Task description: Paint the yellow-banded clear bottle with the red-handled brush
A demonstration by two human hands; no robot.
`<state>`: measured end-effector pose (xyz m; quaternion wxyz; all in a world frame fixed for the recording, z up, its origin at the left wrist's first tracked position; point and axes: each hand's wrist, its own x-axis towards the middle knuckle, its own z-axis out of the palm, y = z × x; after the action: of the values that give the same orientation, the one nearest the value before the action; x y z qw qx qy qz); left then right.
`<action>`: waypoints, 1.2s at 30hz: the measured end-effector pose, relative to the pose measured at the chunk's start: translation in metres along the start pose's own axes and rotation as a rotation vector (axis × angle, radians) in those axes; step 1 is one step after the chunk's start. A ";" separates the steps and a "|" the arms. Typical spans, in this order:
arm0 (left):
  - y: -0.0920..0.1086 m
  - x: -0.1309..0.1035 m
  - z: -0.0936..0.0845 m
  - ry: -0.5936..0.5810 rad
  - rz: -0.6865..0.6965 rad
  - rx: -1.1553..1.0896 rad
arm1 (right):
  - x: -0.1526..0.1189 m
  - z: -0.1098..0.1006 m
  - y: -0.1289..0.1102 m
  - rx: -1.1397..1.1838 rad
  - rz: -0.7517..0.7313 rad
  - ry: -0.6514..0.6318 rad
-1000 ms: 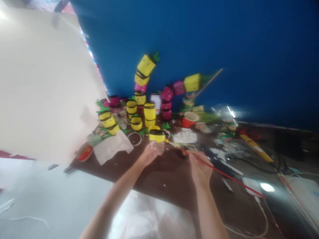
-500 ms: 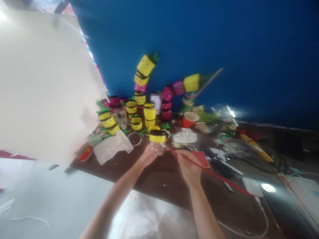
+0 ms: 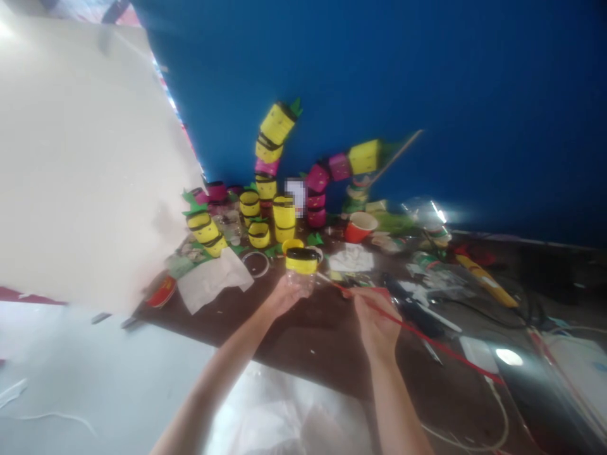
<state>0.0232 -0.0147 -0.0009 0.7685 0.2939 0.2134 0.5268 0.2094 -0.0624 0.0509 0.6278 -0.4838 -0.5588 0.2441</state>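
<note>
My left hand is closed around the clear lower part of a small plastic container, which has a yellow band and a black rim. It is held upright over the front of the table. My right hand is closed on a long, thin red paintbrush. The brush's pale tip points left, a little to the right of the container and apart from it. Its handle runs back over my right wrist. Motion blur hides the fine detail of the tip and fingers.
Yellow containers with black bands stand behind my hands, beside magenta ones. A red paper cup stands to the right. White paper lies left on the dark table. A yellow-handled tool and cables lie right.
My right hand and the paintbrush have moved to the right, drawing the tip away from the container. The container has risen slightly in my left hand, showing more of its clear part.
</note>
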 end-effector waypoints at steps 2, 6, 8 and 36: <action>0.000 -0.001 0.001 0.012 0.009 0.002 | -0.001 0.005 -0.006 -0.002 -0.022 -0.043; 0.001 -0.002 0.002 -0.004 0.030 -0.023 | -0.002 0.013 -0.013 -0.007 -0.022 -0.077; 0.001 -0.002 0.002 -0.016 0.036 -0.033 | -0.002 0.014 -0.013 -0.016 -0.008 -0.084; -0.001 -0.002 0.003 0.071 0.044 -0.007 | -0.005 0.013 -0.012 -0.033 -0.074 -0.048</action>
<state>0.0249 -0.0176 0.0010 0.7496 0.2770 0.2322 0.5545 0.1930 -0.0673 0.0574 0.6146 -0.4671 -0.5951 0.2233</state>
